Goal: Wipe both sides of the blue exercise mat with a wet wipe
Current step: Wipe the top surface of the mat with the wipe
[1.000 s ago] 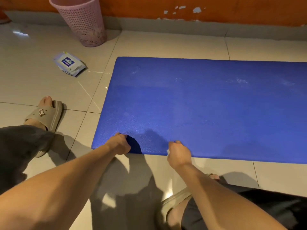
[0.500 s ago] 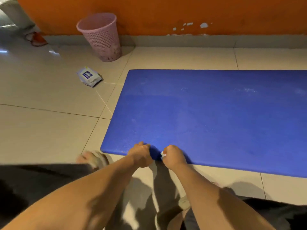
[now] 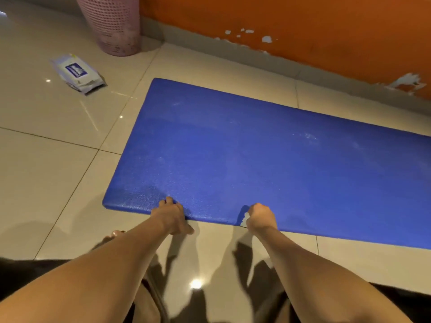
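The blue mat (image 3: 256, 155) lies flat on the tiled floor (image 3: 58, 178), one long edge toward the person. Both hands curl over that edge: the left hand (image 3: 171, 215) grips near the corner, and the right hand (image 3: 261, 216) sits further along with a crumpled wet wipe (image 3: 245, 219) bunched in it. This looks like the turn-over step — next, lift the edge evenly and flip the mat without dropping the wipe.
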